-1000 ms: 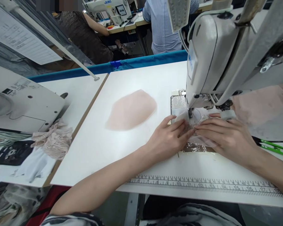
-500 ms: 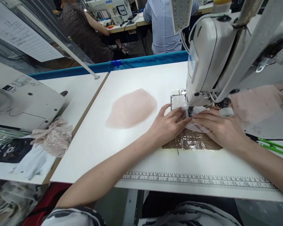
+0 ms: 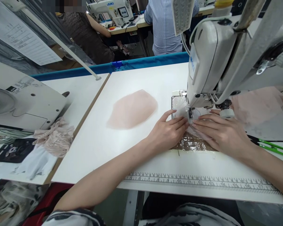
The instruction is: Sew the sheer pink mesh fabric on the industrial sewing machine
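My left hand (image 3: 168,131) and my right hand (image 3: 220,131) lie flat on a small pale, thin fabric piece (image 3: 198,131) at the needle (image 3: 190,113) of a white sewing machine (image 3: 217,56). Fingers of both hands are stretched out and press the piece down, fingertips nearly meeting just in front of the presser foot. The piece rests on a taped, shiny patch (image 3: 191,142) of the white table (image 3: 141,78). Most of the piece is hidden under my hands.
A pale pink fabric piece (image 3: 132,109) lies left of the machine; more pink fabric (image 3: 261,105) lies at the right. Green snips (image 3: 274,147) sit at the right edge. A lace bundle (image 3: 55,136) and another machine (image 3: 21,102) are left. A ruler strip (image 3: 198,182) runs along the front. Two people sit behind.
Both hands slid toward the needle, then drew slightly back toward me, still pressing the small piece. The view shifted a little.
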Available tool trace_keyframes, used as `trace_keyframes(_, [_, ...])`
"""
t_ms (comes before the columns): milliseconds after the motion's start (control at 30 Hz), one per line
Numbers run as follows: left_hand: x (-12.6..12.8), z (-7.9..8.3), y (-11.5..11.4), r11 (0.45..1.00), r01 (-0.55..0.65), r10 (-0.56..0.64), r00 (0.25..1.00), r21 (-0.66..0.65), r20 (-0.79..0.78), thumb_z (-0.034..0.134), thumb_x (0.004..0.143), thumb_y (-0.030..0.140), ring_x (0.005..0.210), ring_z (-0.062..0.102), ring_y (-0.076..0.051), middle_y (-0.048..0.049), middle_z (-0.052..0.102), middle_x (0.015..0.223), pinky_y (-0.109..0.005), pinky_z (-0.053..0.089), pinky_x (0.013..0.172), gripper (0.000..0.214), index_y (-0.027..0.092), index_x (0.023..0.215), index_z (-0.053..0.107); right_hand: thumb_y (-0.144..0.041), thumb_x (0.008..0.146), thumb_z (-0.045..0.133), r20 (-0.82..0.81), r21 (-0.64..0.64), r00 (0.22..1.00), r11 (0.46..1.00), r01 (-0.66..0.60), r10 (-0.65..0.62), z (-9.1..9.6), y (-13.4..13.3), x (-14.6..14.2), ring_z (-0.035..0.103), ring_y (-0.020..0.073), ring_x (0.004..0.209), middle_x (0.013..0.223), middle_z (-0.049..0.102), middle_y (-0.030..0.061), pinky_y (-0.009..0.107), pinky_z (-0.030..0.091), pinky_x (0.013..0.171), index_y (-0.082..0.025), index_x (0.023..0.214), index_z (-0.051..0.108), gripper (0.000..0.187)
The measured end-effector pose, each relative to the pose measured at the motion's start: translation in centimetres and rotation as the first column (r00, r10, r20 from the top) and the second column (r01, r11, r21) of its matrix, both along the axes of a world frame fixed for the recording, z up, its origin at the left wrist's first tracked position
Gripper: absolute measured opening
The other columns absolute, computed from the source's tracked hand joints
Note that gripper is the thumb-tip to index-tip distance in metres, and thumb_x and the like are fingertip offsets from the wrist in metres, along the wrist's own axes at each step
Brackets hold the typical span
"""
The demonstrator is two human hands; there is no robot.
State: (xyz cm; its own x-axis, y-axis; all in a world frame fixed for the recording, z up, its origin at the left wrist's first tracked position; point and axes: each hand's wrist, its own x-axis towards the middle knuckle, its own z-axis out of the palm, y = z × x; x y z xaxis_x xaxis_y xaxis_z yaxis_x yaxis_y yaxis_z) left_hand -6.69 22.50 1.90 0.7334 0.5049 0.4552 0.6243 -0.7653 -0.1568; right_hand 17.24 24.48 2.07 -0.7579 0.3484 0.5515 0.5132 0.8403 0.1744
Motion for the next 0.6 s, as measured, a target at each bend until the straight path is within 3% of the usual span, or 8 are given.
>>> trace_keyframes(333, [-0.1, -0.3, 0.6, 1.0, -0.006, 0.006, 1.0, -0.002, 0.012, 0.045, 0.102, 0.016, 0.113, 0.069, -0.019, -0.0082, 0.074, 0.117, -0.048, 0.041, 0.114, 0.028, 0.013, 0.114, 0.07, -0.017, 0.098, 0.055, 0.01, -0.012, 0.999, 0.999, 0.042, -0.042, -0.1, 0.0, -0.4, 0.071, 0.0202, 0.096, 0.104, 0.078, 0.0025, 0.033, 0.052, 0.071, -0.013, 0.106, 0.074, 0.021])
trace_keyframes(600, [-0.2, -0.4, 1.1, 1.0, -0.007, 0.007, 0.999, -0.009, 0.043, 0.045, 0.102, 0.016, 0.112, 0.07, -0.019, -0.0083, 0.074, 0.116, -0.051, 0.04, 0.116, 0.028, 0.012, 0.113, 0.07, -0.019, 0.1, 0.053, 0.014, -0.009, 0.996, 0.996, 0.091, -0.091, -0.3, 0.2, -0.5, 0.071, 0.0211, 0.096, 0.107, 0.077, 0.002, 0.038, 0.053, 0.083, -0.019, 0.105, 0.076, 0.024])
